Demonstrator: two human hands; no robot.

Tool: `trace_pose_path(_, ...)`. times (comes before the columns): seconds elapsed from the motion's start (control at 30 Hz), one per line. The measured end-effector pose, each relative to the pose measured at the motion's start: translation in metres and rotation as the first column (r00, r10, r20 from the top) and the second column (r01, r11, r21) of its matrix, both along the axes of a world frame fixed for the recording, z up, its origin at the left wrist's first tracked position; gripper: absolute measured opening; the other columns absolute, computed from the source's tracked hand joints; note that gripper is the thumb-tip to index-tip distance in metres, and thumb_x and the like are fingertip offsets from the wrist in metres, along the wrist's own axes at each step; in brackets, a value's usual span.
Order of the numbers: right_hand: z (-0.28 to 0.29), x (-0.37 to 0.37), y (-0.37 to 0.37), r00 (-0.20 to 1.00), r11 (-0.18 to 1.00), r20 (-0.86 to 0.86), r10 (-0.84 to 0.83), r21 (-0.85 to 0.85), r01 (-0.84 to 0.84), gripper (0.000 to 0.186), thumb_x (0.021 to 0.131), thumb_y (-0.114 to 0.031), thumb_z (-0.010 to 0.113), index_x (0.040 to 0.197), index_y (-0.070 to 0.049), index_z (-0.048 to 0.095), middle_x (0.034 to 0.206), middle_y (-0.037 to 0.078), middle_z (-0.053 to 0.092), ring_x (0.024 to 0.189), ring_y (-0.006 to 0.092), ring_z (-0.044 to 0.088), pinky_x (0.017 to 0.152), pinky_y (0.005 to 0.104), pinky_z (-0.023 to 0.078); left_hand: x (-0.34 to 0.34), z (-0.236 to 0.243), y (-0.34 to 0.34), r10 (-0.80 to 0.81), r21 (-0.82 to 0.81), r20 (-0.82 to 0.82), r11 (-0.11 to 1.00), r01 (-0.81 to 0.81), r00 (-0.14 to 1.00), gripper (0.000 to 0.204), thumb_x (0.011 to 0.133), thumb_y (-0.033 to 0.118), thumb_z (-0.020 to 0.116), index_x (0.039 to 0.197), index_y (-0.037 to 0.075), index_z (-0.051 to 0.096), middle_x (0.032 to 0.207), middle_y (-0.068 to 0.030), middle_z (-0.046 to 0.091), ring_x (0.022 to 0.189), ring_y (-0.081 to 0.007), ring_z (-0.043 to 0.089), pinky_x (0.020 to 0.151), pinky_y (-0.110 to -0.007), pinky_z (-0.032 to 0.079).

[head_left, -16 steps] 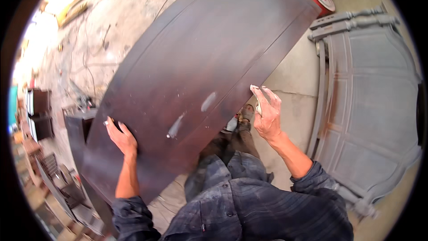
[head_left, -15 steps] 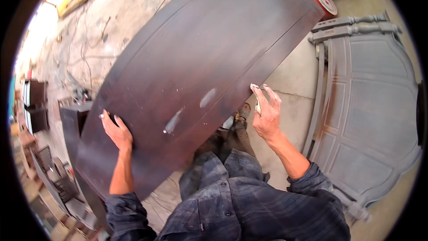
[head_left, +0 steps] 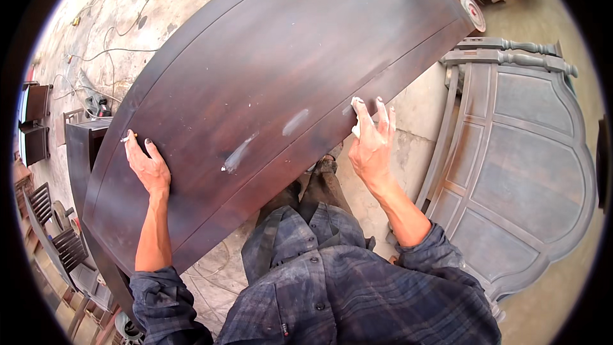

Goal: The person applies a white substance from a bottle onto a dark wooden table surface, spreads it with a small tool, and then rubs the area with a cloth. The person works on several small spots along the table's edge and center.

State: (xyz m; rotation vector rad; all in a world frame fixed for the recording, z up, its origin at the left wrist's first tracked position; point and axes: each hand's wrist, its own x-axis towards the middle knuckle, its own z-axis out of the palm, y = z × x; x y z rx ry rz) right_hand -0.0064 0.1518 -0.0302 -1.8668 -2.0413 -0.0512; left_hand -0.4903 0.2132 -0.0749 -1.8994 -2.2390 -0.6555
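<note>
A large dark brown wooden panel with a curved edge lies slantwise in front of me. Flat on its near left part rests my left hand, with what looks like a cigarette between its fingers. My right hand is at the panel's right edge, its fingertips coated white and the index finger touching the surface. A lump of whitish filler shows by its thumb, partly hidden. Pale filler smears mark the wood between my hands, and a small one sits beside the right index fingertip.
Grey carved headboard panels stand to the right. A dark cabinet is under the panel's left end. Slatted chairs are at the far left. Cables trail over the concrete floor, and a round red-and-white object is behind the panel's far right corner.
My right index finger has moved from the panel's edge inward onto its surface, where a small pale smear now shows. My left hand stays on the panel. The whole view has shifted slightly.
</note>
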Motion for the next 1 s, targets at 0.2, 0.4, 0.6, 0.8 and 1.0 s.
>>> trace_pose_path(0.2,0.002,-0.011,-0.006,0.997,1.0,-0.069,0.024,-0.015,-0.026,0.06,0.085,0.004,0.06,0.144,0.003,0.05,0.125,0.013,0.071,0.14,0.0414,0.044,0.118,0.0615,0.028,0.005,0.007,0.001,0.005,-0.029,0.019,1.0,-0.004,1.0,0.054,0.105,0.024,0.048,0.153,-0.001,0.04,0.151,-0.0202,0.048,0.145,-0.0376,0.038,0.12,-0.047,0.028)
trace_pose_path(0.4,-0.002,-0.022,-0.01,0.991,1.0,-0.131,-0.008,-0.022,0.005,0.06,0.086,0.003,0.058,0.146,0.004,0.047,0.122,0.013,0.071,0.14,0.0435,0.042,0.118,0.0638,0.025,0.001,0.005,0.0,-0.001,-0.026,0.012,1.0,0.002,1.0,0.055,0.104,0.023,0.05,0.153,0.001,0.04,0.151,-0.0182,0.05,0.145,-0.0365,0.038,0.119,-0.047,0.029)
trace_pose_path(0.6,0.001,-0.015,-0.002,0.995,0.999,-0.089,-0.047,0.001,0.048,0.059,0.088,0.0,0.058,0.146,0.004,0.047,0.121,0.014,0.071,0.137,0.0443,0.045,0.118,0.0638,0.026,0.004,0.005,0.002,-0.004,-0.031,0.013,0.999,0.004,1.0,0.053,0.104,0.02,0.05,0.151,-0.001,0.041,0.148,-0.0187,0.051,0.143,-0.0372,0.04,0.119,-0.047,0.03)
trace_pose_path(0.8,0.0,-0.007,0.003,0.994,0.998,-0.096,-0.05,0.033,0.053,0.058,0.086,0.0,0.06,0.143,0.006,0.049,0.122,0.016,0.071,0.136,0.0452,0.047,0.117,0.0649,0.027,0.0,0.007,0.0,-0.017,-0.022,0.015,1.0,0.017,1.0,0.052,0.103,0.019,0.051,0.15,-0.002,0.043,0.147,-0.0202,0.052,0.143,-0.0377,0.041,0.119,-0.047,0.03)
trace_pose_path(1.0,0.0,-0.013,-0.003,0.994,0.999,-0.108,-0.027,0.02,0.03,0.06,0.085,0.001,0.061,0.144,0.006,0.048,0.12,0.017,0.071,0.138,0.0452,0.046,0.117,0.0653,0.027,0.0,0.004,0.0,-0.016,-0.026,0.01,1.0,0.016,1.0,0.052,0.103,0.019,0.05,0.15,-0.003,0.043,0.147,-0.0205,0.052,0.143,-0.0378,0.04,0.119,-0.047,0.03)
